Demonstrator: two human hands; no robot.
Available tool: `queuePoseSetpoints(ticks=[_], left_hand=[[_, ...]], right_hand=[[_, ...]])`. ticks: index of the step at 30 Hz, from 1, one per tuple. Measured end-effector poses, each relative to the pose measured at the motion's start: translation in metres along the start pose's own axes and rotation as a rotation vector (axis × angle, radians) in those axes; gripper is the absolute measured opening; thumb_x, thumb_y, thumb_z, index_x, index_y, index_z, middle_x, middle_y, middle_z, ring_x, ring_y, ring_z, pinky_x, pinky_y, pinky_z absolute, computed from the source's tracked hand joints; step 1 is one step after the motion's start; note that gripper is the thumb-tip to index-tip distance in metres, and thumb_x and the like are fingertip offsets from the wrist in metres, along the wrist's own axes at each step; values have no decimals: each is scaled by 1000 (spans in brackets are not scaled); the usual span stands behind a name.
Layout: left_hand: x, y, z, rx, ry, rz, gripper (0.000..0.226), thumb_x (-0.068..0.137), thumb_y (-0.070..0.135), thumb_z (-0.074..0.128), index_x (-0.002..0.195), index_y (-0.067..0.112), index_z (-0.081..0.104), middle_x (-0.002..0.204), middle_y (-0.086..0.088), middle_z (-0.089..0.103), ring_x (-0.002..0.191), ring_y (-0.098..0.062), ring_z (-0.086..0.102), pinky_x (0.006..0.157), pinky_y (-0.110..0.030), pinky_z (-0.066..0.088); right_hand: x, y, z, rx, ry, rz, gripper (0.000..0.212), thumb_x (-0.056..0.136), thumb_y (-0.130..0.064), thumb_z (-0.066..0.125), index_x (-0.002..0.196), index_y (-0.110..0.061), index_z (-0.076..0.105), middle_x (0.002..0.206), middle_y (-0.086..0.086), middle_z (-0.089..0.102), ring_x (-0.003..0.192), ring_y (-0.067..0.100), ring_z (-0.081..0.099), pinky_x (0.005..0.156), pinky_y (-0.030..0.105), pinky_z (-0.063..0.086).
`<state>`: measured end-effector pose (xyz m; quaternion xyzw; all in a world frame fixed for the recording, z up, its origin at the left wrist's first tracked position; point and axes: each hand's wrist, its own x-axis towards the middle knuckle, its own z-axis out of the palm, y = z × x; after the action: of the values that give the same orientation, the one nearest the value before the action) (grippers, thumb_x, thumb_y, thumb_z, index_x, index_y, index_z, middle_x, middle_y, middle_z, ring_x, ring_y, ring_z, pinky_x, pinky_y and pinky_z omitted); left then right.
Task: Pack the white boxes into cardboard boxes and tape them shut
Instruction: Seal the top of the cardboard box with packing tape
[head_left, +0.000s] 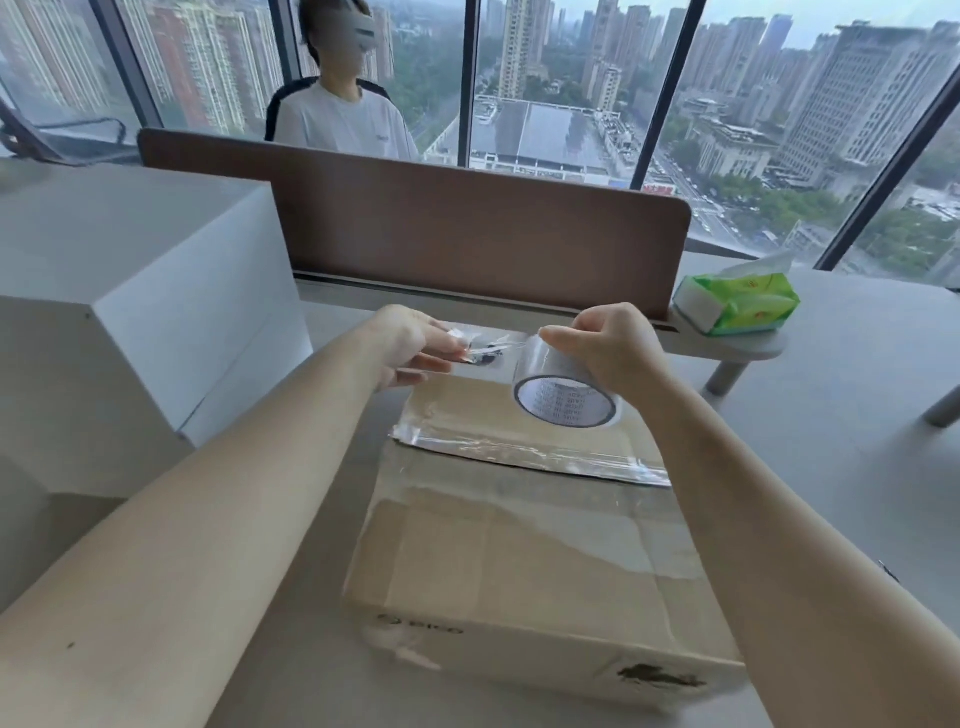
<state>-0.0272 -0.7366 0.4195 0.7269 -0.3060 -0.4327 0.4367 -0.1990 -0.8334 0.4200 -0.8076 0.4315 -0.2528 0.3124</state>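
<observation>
Closest, the cardboard box (524, 561) is laid flat, flaps closed. Above its far edge, the tape roll (566, 384) is gripped by the right hand (608, 348); its free end is pinched by the left hand (410, 343), presumably for another strip.

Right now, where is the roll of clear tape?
In the head view, the roll of clear tape is right of centre, gripped by the right hand above the far end of the cardboard box; the left hand pinches its pulled-out end.
</observation>
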Motion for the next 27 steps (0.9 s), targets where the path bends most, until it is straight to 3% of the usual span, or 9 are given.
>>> queuePoseSetpoints(ticks=[6,8,10,13,17,21,24,27], left_hand=[[-23,-24,-19,-41,103,21,24,90,21,58,69,17,50,54,9,64,62,-9,54,64,-24,35],[-29,-27,-22,18,194,94,28,91,22,58,66,17,47,64,4,62,54,-6,55,53,-20,39],[-35,-30,-26,78,285,143,31,90,24,59,64,17,45,69,1,59,53,-9,56,44,-15,39],[-42,-34,-32,87,347,129,31,90,27,60,64,17,46,80,-5,58,69,-18,52,54,-24,33],[-50,-41,-28,-3,318,99,29,92,22,56,66,13,47,69,-2,55,58,-12,46,57,-23,40],[-57,-50,-19,-59,306,51,30,90,27,59,66,13,48,67,-1,53,58,-12,45,58,-22,40],[-59,-55,-14,-28,381,45,35,86,29,65,62,12,46,65,-1,52,58,-15,44,61,-25,42],[-59,-61,-12,101,470,48,38,86,29,65,59,13,44,63,0,52,70,-23,47,73,-32,43]], right_hand=[[-23,-28,22,-15,-65,-19,35,78,-16,50,48,-15,32,40,-7,29,50,14,25,51,26,20],[-27,-29,25,-5,-100,18,40,80,-9,50,46,-17,31,32,-8,30,49,13,25,48,26,19],[-30,-30,25,-28,-130,42,40,83,-17,58,48,-15,38,41,-9,33,50,13,29,49,26,22],[-34,-32,24,71,-144,36,51,84,-30,65,47,-16,31,46,-5,26,49,12,24,49,26,19],[-39,-33,27,147,-134,8,50,83,-32,66,48,-16,33,47,-2,31,46,13,27,49,25,23],[-43,-31,29,106,-158,-24,42,81,-31,67,55,-13,40,55,3,35,53,17,32,53,26,26],[-45,-31,30,91,-201,-38,35,81,-32,67,62,-9,48,57,5,37,54,17,34,56,27,28],[-46,-35,29,-41,-231,-47,42,81,-33,64,53,-11,42,51,0,37,49,15,33,51,25,28]])
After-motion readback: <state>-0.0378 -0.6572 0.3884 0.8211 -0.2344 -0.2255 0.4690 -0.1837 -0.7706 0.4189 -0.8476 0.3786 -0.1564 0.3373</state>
